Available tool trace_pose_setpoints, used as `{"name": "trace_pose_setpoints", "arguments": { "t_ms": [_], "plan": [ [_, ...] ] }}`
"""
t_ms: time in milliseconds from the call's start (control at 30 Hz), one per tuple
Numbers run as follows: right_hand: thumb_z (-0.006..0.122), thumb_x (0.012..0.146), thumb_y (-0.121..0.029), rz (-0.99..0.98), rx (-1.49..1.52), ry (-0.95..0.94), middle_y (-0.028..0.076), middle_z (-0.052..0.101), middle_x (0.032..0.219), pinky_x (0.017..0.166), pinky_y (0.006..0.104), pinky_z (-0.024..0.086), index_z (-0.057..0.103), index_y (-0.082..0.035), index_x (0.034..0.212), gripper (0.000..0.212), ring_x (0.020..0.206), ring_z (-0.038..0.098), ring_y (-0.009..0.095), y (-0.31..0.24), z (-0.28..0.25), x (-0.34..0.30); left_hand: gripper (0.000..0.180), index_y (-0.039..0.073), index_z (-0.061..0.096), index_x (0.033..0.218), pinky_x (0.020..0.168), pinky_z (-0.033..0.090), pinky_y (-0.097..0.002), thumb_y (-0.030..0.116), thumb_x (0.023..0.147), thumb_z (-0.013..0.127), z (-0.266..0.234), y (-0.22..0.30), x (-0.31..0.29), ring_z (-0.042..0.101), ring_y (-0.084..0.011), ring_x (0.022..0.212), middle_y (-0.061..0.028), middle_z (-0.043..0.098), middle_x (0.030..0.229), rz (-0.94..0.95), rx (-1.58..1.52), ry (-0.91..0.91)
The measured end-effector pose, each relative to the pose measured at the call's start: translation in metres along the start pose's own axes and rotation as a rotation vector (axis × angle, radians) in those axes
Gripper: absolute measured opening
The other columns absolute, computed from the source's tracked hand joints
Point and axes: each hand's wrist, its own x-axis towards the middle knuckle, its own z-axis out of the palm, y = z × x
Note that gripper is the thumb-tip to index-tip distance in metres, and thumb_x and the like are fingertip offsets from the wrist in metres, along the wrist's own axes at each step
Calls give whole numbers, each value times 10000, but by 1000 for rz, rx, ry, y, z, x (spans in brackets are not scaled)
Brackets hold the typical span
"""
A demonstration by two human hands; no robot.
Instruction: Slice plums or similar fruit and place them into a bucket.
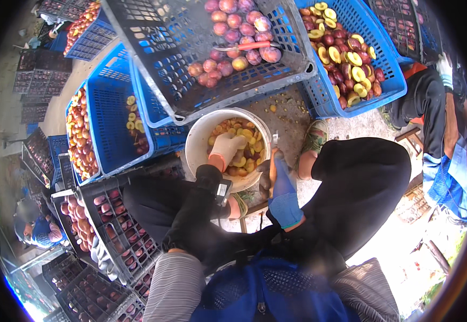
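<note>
My left hand (226, 148), in a pale glove with an orange cuff, reaches down into a white bucket (193, 140) between my legs. It is among halved yellow-fleshed plums (250, 140), and its fingertips are hidden. Just outside the bucket's right rim is my right hand (277, 180), in a blue glove with dark-coated fingers. Those fingers are curled closed, and a small metallic end (275, 140) shows above them; I cannot make out the thing itself. A red-handled knife (248, 46) lies across whole plums (233, 33) in the tilted black crate (164, 59) beyond the bucket.
Blue crates (111, 115) of halved plums stand at the left, another blue crate (319, 102) at the far right. Black crates with plums (121, 231) sit beside my left leg. One person (438, 107) is at the right, another (38, 228) at the left.
</note>
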Motion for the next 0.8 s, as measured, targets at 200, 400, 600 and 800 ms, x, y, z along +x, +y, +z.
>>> {"name": "trace_pose_setpoints", "arguments": {
  "t_ms": [200, 400, 600, 800],
  "plan": [
    [461, 841, -379, -131, -495, -109, 2, 463, 483, 401, 215, 314, 559, -49, 635, 402, 413, 409, 68, 15, 10, -20, 274, -4, 531, 968, 552, 441, -230, 105, 718, 513, -12, 34, -101, 532, -138, 641, -67, 546, 799, 282, -289, -46],
    [470, 833, -330, -433, -743, -279, 118, 517, 556, 506, 336, 389, 572, -24, 722, 342, 519, 518, 229, 43, 10, -30, 279, 0, 532, 983, 584, 446, -236, 183, 786, 457, -4, 18, -147, 546, -145, 732, -71, 546, 836, 426, -758, -161],
    [449, 823, -349, -798, -1099, -187, 200, 554, 671, 565, 414, 414, 567, -20, 766, 355, 661, 539, 369, 56, 17, -37, 329, 34, 582, 825, 504, 395, -188, 339, 838, 461, -6, 5, -146, 523, -112, 648, -22, 545, 742, 463, -570, 198],
    [455, 813, -358, -741, -1088, -255, 200, 558, 691, 568, 424, 420, 578, -39, 795, 342, 677, 540, 373, 67, 24, -40, 430, 42, 569, 767, 539, 408, -268, 438, 833, 414, -9, -3, -143, 515, -137, 601, -45, 551, 717, 480, -885, 2]
  ]
}}
